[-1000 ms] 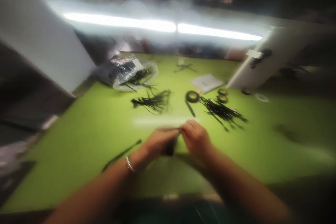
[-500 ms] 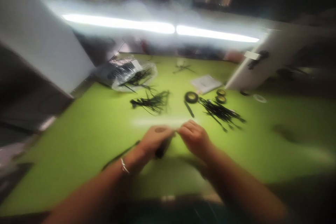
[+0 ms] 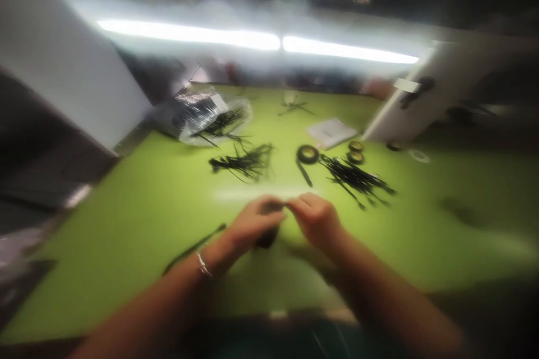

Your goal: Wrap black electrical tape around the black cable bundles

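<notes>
My left hand (image 3: 255, 223), with a bracelet at the wrist, is closed around a small black object (image 3: 266, 239) whose lower end shows under the palm; its kind is unclear. My right hand (image 3: 315, 216) is closed in a pinch, its fingertips meeting those of the left. Whatever lies between the fingertips is too small and blurred to name. Beside my left forearm, a thin black cable (image 3: 196, 248) lies on the green tabletop (image 3: 126, 247). Ahead of the hands are a roll of black tape (image 3: 307, 154) and a bundle of black cables (image 3: 356, 176).
A looser bunch of black cables (image 3: 244, 162) lies left of centre. Behind it sits a clear plastic bag (image 3: 210, 118) with black cables. Two small tape rolls (image 3: 355, 152) and a white packet (image 3: 332, 132) are at right. White panels (image 3: 402, 109) flank the table under bright tube lights (image 3: 189, 33).
The fingers of my left hand have lifted and curled over toward the right hand's fingertips. My right hand has shifted slightly right. The dark object under the left palm has turned a little.
</notes>
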`<state>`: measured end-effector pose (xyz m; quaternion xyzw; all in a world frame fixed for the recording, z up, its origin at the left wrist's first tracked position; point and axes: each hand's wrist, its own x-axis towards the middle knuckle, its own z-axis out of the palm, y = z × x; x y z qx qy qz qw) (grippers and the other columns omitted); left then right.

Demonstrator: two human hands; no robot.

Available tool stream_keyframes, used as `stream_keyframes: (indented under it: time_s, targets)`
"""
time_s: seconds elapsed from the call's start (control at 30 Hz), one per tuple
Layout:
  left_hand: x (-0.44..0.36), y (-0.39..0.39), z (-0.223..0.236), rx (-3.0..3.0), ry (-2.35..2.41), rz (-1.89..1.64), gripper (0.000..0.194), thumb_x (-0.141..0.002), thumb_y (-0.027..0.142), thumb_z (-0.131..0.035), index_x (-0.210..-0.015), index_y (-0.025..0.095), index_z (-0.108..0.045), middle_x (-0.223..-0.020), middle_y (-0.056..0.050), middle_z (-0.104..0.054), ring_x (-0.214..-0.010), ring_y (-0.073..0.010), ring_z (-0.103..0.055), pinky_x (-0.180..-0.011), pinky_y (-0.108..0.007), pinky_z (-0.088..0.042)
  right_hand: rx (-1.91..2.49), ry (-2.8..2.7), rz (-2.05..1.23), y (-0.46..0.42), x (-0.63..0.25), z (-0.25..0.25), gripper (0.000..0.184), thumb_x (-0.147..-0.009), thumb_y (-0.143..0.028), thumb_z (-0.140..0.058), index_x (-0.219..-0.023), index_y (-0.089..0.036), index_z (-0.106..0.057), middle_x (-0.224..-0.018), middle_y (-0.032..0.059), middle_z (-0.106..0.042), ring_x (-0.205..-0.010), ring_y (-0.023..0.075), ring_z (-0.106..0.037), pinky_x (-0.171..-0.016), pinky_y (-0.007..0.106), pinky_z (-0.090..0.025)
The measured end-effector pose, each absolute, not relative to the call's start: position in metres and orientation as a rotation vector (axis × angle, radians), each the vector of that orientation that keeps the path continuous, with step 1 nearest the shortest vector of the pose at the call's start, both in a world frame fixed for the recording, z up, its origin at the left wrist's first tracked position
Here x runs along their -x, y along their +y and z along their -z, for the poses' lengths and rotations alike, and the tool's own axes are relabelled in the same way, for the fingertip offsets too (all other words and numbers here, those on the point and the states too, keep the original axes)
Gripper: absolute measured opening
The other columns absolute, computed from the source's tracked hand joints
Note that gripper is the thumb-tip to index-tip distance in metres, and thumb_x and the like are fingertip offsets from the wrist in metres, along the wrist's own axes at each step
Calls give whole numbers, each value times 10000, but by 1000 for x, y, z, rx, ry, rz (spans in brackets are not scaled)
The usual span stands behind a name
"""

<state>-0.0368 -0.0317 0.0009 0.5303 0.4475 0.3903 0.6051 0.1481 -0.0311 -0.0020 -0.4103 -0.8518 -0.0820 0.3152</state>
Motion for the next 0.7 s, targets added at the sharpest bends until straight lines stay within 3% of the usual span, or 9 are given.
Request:
stream_keyframes:
  time_s: [0.1, 0.23, 0.4, 0.53, 0.63, 0.7]
  targets:
    - [38, -31, -2, -1084, 1000, -851, 276, -671, 341, -736, -849, 131, -708, -814, -75, -704, -745, -183, -620, -680, -287, -462, 1018, -2215, 512, -32, -148, 2, 193, -875, -85, -506, -953, -178, -656, -670, 24, -642, -625, 149, -505, -559, 274, -339]
    - [40, -31, -3, -1038, 1029, -818, 324, -672, 420, -713, -713, 99, -704, -646, -71, -666, -589, -162, -576, -558, -273, -418, 894, -2204, 538, -32, -149, 4, 203, -867, -74, -543, -1017, -171, -640, -793, 40, -699, -698, 159, -544, -623, 274, -384]
    - [43, -30, -3, -1267, 1136, -852, 289, -691, 416, -691, -656, 129, -704, -536, -30, -612, -542, -158, -542, -528, -268, -392, 989, -2201, 425, -33, -146, 6, 165, -862, -71, -526, -885, -177, -651, -664, 16, -643, -634, 144, -502, -580, 263, -359]
    - [42, -33, -4, -1589, 1200, -894, 170, -725, 306, -650, -663, 161, -713, -584, -20, -636, -595, -165, -551, -592, -272, -407, 1082, -2220, 323, -34, -145, 2, 204, -872, -104, -495, -757, -199, -634, -567, 3, -555, -579, 144, -459, -538, 270, -323]
    - [40, -37, -3, -1853, 1219, -941, 165, -772, 211, -569, -686, 179, -705, -675, -30, -667, -648, -162, -557, -660, -278, -415, 1020, -2287, 114, -35, -144, -1, 149, -863, -135, -503, -896, -195, -635, -746, 38, -643, -720, 172, -531, -636, 279, -402]
    - [38, -38, 0, -1974, 1204, -944, 188, -785, 161, -523, -718, 188, -697, -710, -35, -668, -671, -162, -558, -682, -281, -413, 981, -2348, -25, -37, -142, -2, 232, -847, -116, -487, -1036, -181, -604, -902, 70, -661, -824, 188, -555, -708, 296, -436]
